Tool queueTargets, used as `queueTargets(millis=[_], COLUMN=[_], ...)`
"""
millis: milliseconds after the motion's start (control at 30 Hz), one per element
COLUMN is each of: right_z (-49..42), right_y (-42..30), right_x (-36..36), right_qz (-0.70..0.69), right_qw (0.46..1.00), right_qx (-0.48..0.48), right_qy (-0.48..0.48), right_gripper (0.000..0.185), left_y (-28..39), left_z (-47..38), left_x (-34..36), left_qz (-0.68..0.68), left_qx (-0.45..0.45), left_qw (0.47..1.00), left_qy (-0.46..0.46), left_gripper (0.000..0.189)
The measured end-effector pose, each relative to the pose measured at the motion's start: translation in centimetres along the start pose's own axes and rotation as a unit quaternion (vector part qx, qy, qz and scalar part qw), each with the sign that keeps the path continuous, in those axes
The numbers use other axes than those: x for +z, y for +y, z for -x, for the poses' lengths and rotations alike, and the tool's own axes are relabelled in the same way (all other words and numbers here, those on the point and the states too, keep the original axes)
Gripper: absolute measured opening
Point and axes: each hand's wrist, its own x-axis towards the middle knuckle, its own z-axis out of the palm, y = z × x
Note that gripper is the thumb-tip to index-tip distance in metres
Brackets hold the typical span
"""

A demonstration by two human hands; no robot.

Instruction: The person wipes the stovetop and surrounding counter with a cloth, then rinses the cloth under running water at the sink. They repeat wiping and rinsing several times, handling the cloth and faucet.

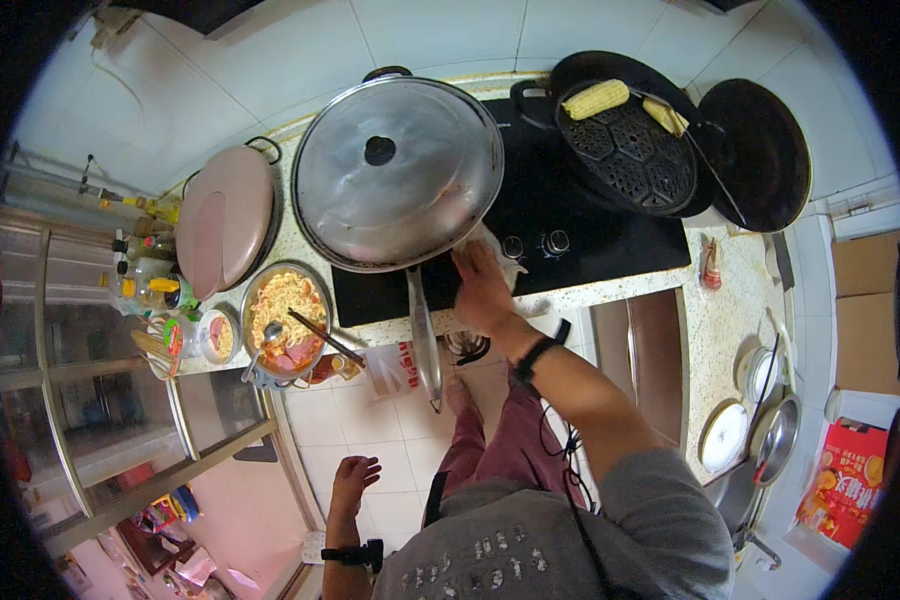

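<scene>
My right hand [484, 289] presses a whitish cloth [504, 259] onto the black glass hob [585, 255], beside the round knobs. Just left of it stands a large pan with a domed metal lid [435, 176], its long metal handle [424, 337] pointing towards me; the lid's near edge lies close to my fingertips. My left hand [357, 474] hangs over the tiled floor, away from the counter, its fingers parted and slightly curled with nothing in them. A metal bowl of noodles [289, 300] with chopsticks [322, 336] and a spoon [271, 331] rests left of the hob.
At the hob's right, a black pot with a perforated steamer rack [630, 157] holds corn [596, 99]; a dark round pan or lid [757, 157] leans behind. Left are a pink electric appliance [225, 217], bottles [150, 274] and a small bowl [217, 336]. Dishes [724, 437] line the right counter.
</scene>
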Motion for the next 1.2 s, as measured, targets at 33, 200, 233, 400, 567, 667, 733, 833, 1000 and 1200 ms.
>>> queueTargets(millis=[33,200,233,400,567,667,733,833,1000,1200], right_z=[1.6,10.1,11.4,12.7,8.2,3.7,0.5,-1.4,1.7,9.9], right_y=[0.8,8.7,10.7,18.1,19.5,21.3,22.4,23.1,23.5,28.9], right_x=[-0.2,-1.1,-1.6,-4.4,-4.6,-4.1,-3.7,-3.4,-3.0,-3.7], right_qz=[-0.012,-0.120,-0.126,-0.055,-0.274,-0.363,-0.416,-0.316,-0.302,-0.258], right_qw=[1.000,0.992,0.990,0.970,0.942,0.924,0.903,0.949,0.951,0.946], right_qx=[-0.017,-0.008,0.026,0.225,0.184,0.113,0.107,0.016,0.025,0.140], right_qy=[-0.014,0.039,0.057,0.071,0.067,0.040,0.006,-0.010,0.067,0.139], right_gripper=[0.057,0.067,0.066,0.056,0.046,0.038,0.037,0.037,0.033,0.044], left_y=[-0.2,0.0,0.1,-0.4,-0.8,-0.5,-0.3,0.0,1.1,2.8], left_z=[0.0,-0.7,-0.8,-1.3,-1.3,-1.0,-0.8,-0.5,-0.5,-1.1], left_x=[-0.1,-0.7,-0.9,-1.3,-0.5,0.2,0.7,1.6,3.1,4.1], left_qz=[0.000,0.015,0.022,0.028,0.025,0.028,0.004,-0.027,-0.027,-0.031], left_qx=[-0.006,0.021,0.030,0.016,-0.005,-0.028,-0.032,-0.050,-0.059,-0.023], left_qw=[1.000,1.000,0.999,0.999,1.000,0.999,0.999,0.996,0.997,0.999], left_qy=[0.002,0.010,0.012,0.012,0.019,0.027,0.044,0.065,0.038,0.025], left_gripper=[0.027,0.027,0.028,0.029,0.032,0.031,0.028,0.028,0.029,0.025])
